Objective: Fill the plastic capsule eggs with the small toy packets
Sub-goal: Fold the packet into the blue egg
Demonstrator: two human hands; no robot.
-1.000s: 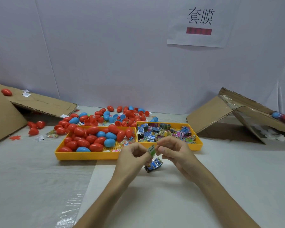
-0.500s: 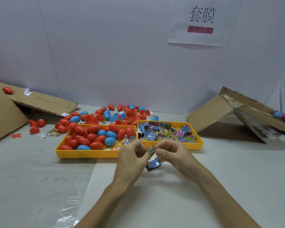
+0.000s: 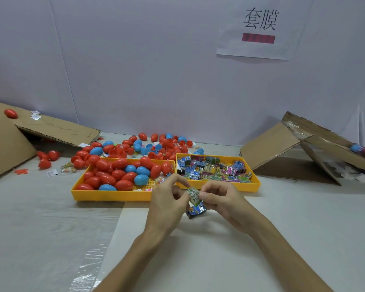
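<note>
Just near of the two yellow trays, the left hand (image 3: 167,205) and right hand (image 3: 223,203) pinch one small green toy packet (image 3: 193,196) between their fingertips. A blue packet (image 3: 196,210) sits just beneath. Capsule eggs (image 3: 142,179) fill the left tray (image 3: 110,196); loose packets (image 3: 215,169) fill the right tray (image 3: 249,187).

Capsule eggs (image 3: 122,175) mostly red, some blue. Left tray (image 3: 105,196) & right tray (image 3: 255,186) yellow-orange. Toy packets (image 3: 215,170) multicolour: blue, pink, yellow, green, black, w/ striped barcode-ish print. Upper packet (image 3: 193,194) green/white, black print; lower packet (image 3: 196,210) blue/black. Cardboard (image 3: 57,131) plain brown. Wall (image 3: 135,60) pale lilac-white. Sign (image 3: 259,49) white, black chars, red bar. Table (image 3: 30,228) off-white.
</note>
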